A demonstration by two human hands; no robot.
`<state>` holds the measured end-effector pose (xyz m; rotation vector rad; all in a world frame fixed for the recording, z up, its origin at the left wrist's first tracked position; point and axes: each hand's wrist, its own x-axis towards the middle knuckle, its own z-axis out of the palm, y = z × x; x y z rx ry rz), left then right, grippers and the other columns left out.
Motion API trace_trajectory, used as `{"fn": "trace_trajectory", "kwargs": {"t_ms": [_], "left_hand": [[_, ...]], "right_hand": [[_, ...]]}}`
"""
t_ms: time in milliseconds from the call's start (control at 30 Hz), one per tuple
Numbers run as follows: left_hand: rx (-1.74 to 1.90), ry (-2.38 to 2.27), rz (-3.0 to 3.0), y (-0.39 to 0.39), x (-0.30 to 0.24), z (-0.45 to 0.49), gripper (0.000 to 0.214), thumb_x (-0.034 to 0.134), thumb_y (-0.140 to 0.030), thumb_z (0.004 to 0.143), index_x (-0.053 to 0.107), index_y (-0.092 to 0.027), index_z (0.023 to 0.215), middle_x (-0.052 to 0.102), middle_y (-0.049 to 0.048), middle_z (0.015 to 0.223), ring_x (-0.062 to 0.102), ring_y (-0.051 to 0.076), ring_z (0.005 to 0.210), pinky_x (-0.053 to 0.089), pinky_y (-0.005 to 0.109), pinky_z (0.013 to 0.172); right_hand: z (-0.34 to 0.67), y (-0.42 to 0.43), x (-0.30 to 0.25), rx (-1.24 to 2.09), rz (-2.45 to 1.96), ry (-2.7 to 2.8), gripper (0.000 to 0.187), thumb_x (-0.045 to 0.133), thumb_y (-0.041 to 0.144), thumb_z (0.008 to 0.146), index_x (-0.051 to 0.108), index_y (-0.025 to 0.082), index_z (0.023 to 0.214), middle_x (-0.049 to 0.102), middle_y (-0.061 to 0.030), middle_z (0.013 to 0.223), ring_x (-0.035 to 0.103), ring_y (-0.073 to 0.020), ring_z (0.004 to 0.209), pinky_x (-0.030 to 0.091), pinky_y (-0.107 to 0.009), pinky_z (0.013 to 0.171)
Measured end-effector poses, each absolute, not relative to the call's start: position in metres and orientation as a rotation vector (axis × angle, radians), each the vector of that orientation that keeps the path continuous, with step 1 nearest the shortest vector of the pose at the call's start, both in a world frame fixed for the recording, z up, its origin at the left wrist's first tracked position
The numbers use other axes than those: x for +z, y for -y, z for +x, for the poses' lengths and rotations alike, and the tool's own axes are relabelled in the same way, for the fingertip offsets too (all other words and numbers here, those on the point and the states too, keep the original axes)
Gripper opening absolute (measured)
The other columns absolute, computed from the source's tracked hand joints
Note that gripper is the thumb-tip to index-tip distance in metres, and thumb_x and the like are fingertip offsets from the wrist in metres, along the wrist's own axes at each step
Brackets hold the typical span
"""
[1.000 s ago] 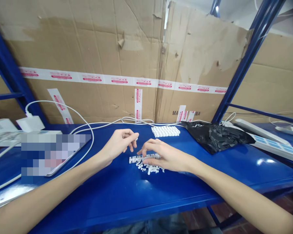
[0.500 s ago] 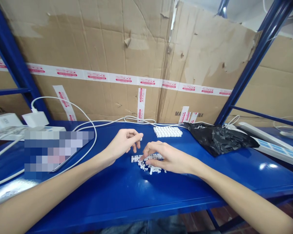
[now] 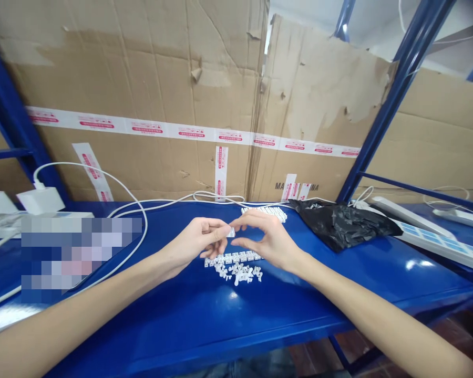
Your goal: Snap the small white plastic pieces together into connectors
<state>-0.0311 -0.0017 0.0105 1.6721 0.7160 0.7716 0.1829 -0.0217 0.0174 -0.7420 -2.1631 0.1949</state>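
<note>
Between the thumb and fingers of my left hand (image 3: 205,237) is a small white plastic block (image 3: 232,232). My right hand (image 3: 274,239) meets it from the right, forefinger and thumb curled close to the block's edge. Whether a tiny part sits in those right fingertips is hidden. Just below both hands lies a row of similar white plastic blocks (image 3: 240,257) on the blue shelf (image 3: 205,310). In front of that row is a loose pile of small white plastic parts (image 3: 242,274). Farther back, partly covered by my right hand, several blocks form a neat array (image 3: 278,212).
A crumpled black plastic bag (image 3: 347,223) lies at the right, beside a white-and-blue strip (image 3: 441,244). On the left are a white charger (image 3: 40,200), a looping white cable (image 3: 144,226) and a blurred-out flat object (image 3: 79,252). Cardboard (image 3: 153,73) walls the back.
My right hand has risen from the pile of small parts to the block in my left hand. The left hand still grips its block. The whole view has shifted slightly.
</note>
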Motion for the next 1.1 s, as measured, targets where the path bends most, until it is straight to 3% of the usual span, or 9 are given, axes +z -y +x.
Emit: {"fn": "trace_trajectory", "kwargs": {"t_ms": [100, 233, 333, 433, 533, 767, 967, 1100], "left_hand": [[0.753, -0.772, 1.686, 0.001, 0.011, -0.030, 0.043, 0.064, -0.058, 0.090, 0.067, -0.016, 0.086, 0.063, 0.0009, 0.057, 0.047, 0.009, 0.041, 0.028, 0.021, 0.042], [0.901, -1.053, 1.862, -0.012, 0.017, -0.041, 0.055, 0.044, -0.066, 0.097, 0.060, -0.018, 0.076, 0.057, 0.0001, 0.043, 0.040, 0.011, 0.033, 0.030, 0.023, 0.040], [0.807, -1.240, 1.994, -0.027, 0.017, -0.057, 0.053, 0.043, -0.068, 0.095, 0.049, -0.022, 0.070, 0.056, -0.0010, 0.039, 0.041, 0.013, 0.029, 0.032, 0.025, 0.040], [0.624, -1.296, 1.985, -0.035, 0.014, -0.067, 0.051, 0.047, -0.069, 0.092, 0.052, -0.022, 0.073, 0.065, 0.0024, 0.045, 0.051, 0.017, 0.029, 0.040, 0.028, 0.046], [0.516, -1.304, 1.954, -0.032, 0.012, -0.066, 0.049, 0.047, -0.068, 0.093, 0.054, -0.022, 0.081, 0.069, 0.0045, 0.050, 0.057, 0.020, 0.031, 0.043, 0.029, 0.050], [0.459, -1.265, 1.897, -0.021, 0.015, -0.055, 0.047, 0.042, -0.068, 0.095, 0.046, -0.022, 0.085, 0.071, 0.0078, 0.054, 0.060, 0.021, 0.034, 0.024, 0.025, 0.041], [0.411, -1.309, 1.900, -0.019, 0.017, -0.053, 0.048, 0.034, -0.068, 0.098, 0.043, -0.021, 0.094, 0.072, 0.0066, 0.055, 0.060, 0.020, 0.036, 0.025, 0.024, 0.042], [0.403, -1.309, 1.916, -0.017, 0.019, -0.051, 0.046, 0.034, -0.066, 0.098, 0.043, -0.021, 0.098, 0.072, 0.0056, 0.056, 0.060, 0.020, 0.037, 0.025, 0.024, 0.043]], "right_hand": [[0.184, 0.023, 0.024, 0.121, -0.746, 2.141, 0.012, 0.072, 0.030, 0.091, 0.072, 0.020, 0.098, 0.072, -0.0045, 0.091, 0.064, -0.0183, 0.087, 0.051, -0.034, 0.083], [0.224, 0.016, 0.048, 0.058, -1.064, 2.279, 0.007, 0.071, 0.019, 0.086, 0.074, 0.017, 0.092, 0.073, -0.0058, 0.093, 0.066, -0.0181, 0.086, 0.050, -0.033, 0.082], [0.261, 0.004, 0.056, 0.491, -1.513, 2.522, 0.010, 0.073, 0.007, 0.075, 0.073, 0.014, 0.081, 0.073, -0.0031, 0.075, 0.066, -0.0154, 0.070, 0.049, -0.027, 0.066], [0.278, -0.007, 0.049, 0.810, -1.741, 2.520, 0.015, 0.078, 0.008, 0.070, 0.071, 0.015, 0.081, 0.071, -0.0004, 0.069, 0.066, -0.0145, 0.064, 0.046, -0.023, 0.056], [0.275, -0.011, 0.041, 0.853, -1.727, 2.516, 0.022, 0.082, 0.010, 0.067, 0.069, 0.015, 0.085, 0.072, 0.0007, 0.071, 0.066, -0.0140, 0.064, 0.045, -0.022, 0.054], [0.267, -0.006, 0.042, 0.901, -1.648, 2.591, 0.020, 0.082, 0.018, 0.072, 0.071, 0.015, 0.087, 0.074, -0.0006, 0.075, 0.067, -0.0139, 0.067, 0.046, -0.023, 0.059], [0.269, -0.010, 0.040, 0.950, -1.635, 2.623, 0.035, 0.088, 0.033, 0.070, 0.070, 0.014, 0.092, 0.074, -0.0018, 0.079, 0.067, -0.0155, 0.072, 0.045, -0.024, 0.062], [0.269, -0.010, 0.039, 0.914, -1.618, 2.633, 0.030, 0.086, 0.028, 0.071, 0.069, 0.014, 0.092, 0.073, -0.0009, 0.078, 0.066, -0.0152, 0.071, 0.043, -0.024, 0.061]]}}
